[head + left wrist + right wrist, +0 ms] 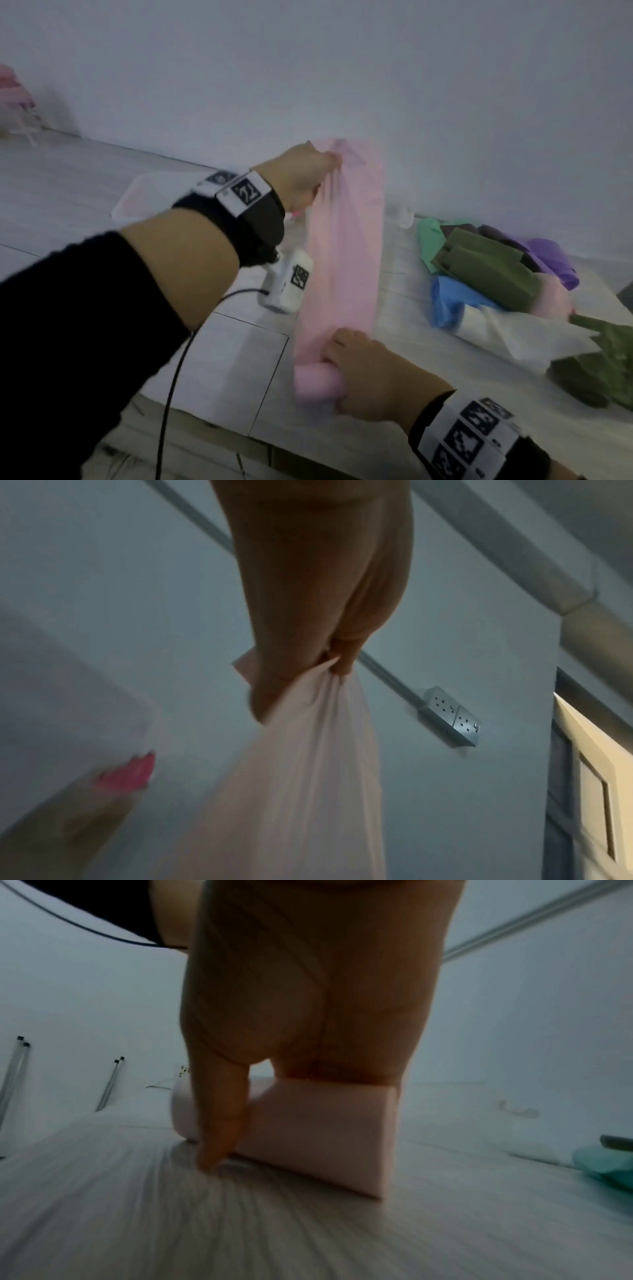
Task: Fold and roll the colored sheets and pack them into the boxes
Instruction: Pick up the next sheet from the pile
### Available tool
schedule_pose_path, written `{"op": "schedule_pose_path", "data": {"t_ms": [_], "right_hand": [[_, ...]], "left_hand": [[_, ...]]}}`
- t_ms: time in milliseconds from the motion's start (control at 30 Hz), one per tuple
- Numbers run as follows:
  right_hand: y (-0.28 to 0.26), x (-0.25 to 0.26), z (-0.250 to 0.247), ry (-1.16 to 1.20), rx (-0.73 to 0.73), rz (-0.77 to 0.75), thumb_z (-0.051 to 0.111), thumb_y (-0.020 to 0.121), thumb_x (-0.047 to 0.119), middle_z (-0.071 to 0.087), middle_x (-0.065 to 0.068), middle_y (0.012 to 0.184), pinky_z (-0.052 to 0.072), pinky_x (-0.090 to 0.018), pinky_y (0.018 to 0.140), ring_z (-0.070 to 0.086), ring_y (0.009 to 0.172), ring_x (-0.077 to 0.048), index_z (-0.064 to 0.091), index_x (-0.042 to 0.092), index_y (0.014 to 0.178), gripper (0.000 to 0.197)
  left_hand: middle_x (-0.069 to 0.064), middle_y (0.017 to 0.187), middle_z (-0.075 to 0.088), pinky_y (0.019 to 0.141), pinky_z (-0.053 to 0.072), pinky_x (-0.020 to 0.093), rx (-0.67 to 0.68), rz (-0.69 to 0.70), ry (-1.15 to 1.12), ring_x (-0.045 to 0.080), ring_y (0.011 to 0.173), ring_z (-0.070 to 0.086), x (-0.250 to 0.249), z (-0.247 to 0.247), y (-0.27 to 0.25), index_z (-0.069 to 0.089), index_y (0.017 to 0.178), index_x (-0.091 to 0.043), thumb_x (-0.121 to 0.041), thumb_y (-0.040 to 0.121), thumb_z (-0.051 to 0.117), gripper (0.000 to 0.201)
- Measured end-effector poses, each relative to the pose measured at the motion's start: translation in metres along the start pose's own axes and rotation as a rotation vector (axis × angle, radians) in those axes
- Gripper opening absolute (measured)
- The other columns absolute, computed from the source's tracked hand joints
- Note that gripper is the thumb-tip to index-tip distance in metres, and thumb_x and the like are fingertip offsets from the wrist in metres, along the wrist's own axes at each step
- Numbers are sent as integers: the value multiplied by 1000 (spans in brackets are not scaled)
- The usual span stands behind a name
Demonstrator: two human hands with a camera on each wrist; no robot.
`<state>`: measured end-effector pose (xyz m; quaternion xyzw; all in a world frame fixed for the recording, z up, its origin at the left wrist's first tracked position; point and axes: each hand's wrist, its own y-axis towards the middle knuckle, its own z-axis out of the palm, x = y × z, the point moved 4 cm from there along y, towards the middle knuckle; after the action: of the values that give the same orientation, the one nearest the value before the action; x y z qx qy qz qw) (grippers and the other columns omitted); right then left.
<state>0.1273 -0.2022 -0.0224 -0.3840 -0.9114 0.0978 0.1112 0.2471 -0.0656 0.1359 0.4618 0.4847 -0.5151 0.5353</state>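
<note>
A long pink sheet [346,240] is folded into a narrow strip and stretched taut across the white table. My left hand [301,178] pinches its far end and holds it raised; the left wrist view shows the bunched sheet [308,750] hanging from that hand [329,664]. The near end is wound into a pink roll [317,382] lying on the table. My right hand [370,373] grips that roll from above; in the right wrist view the thumb reaches down in front of the roll [318,1131].
A clear plastic box [144,198] stands at the far left of the table, behind my left arm. A pile of green, blue, purple, white and pink sheets [496,274] lies at the right. A grey wall rises behind the table.
</note>
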Motion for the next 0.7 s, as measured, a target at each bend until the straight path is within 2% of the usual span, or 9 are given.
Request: {"op": "schedule_pose_path", "data": {"t_ms": [67, 200, 300, 400, 433, 533, 600, 633, 700], "right_hand": [[-5, 0, 5, 13, -13, -7, 66, 77, 32, 39, 1, 133, 33, -31, 99, 38, 121, -20, 42, 22, 130, 60], [-13, -8, 5, 37, -97, 0, 64, 80, 27, 29, 1, 142, 23, -34, 110, 27, 130, -20, 23, 26, 145, 77], [-13, -7, 6, 25, -108, 23, 58, 88, 30, 22, 3, 147, 9, -32, 115, 21, 135, -19, 11, 25, 149, 77], [-10, -6, 8, 22, -67, 49, 56, 88, 40, 18, 4, 150, 0, -34, 117, 17, 138, -18, 6, 24, 150, 81], [-9, -6, 9, 36, -58, 57, 55, 88, 46, 18, 5, 150, -2, -36, 117, 17, 139, -18, 6, 25, 150, 81], [-6, -6, 11, 66, -49, 87, 50, 87, 57, 21, 7, 150, -6, -38, 116, 18, 138, -16, 11, 28, 148, 78], [-3, -6, 11, 66, -39, 102, 48, 87, 58, 23, 6, 149, -5, -41, 116, 20, 138, -17, 13, 29, 148, 76], [-3, -6, 11, 60, -33, 107, 47, 88, 58, 24, 6, 149, -4, -42, 116, 21, 137, -18, 14, 29, 147, 74], [-2, -5, 10, 44, -27, 121, 46, 90, 54, 27, 4, 147, -2, -44, 116, 24, 135, -20, 16, 29, 146, 68]], "left_hand": [[8, 100, 61, 73, 46, 27, -22, 42, 269, 19, 88, 59, -18, -3, 14, 59, 117, -3, -16, 99, 44, 26], [6, 114, 62, 55, 51, 15, -224, 139, 410, 15, 92, 65, -50, -18, 40, 53, 130, -9, -17, 98, 43, 34], [19, 127, 55, 83, 54, 31, -237, 144, 533, 30, 106, 60, -46, -25, 45, 44, 134, 0, -22, 99, 45, 41], [16, 143, 40, 92, 51, 32, -192, 53, 591, 25, 115, 54, -16, -35, 47, 33, 142, 0, -25, 93, 59, 61], [16, 145, 38, 97, 47, 34, -261, 66, 685, 26, 122, 50, -8, -42, 43, 31, 143, 0, -26, 89, 64, 68], [16, 129, 52, 92, 43, 27, -399, 218, 922, 27, 115, 53, 18, -49, 25, 48, 129, -6, -21, 83, 68, 52], [10, 111, 63, 81, 42, 21, -221, 228, 938, 21, 96, 59, 44, -40, 2, 61, 107, -12, -15, 84, 64, 23], [8, 108, 65, 80, 43, 20, -12, 164, 991, 17, 89, 58, 62, -31, -8, 65, 100, -14, -15, 86, 63, 15], [3, 116, 63, 88, 40, 18, 451, 4, 1152, 10, 91, 55, 105, -19, -31, 68, 107, -17, -19, 90, 61, 18]]}}
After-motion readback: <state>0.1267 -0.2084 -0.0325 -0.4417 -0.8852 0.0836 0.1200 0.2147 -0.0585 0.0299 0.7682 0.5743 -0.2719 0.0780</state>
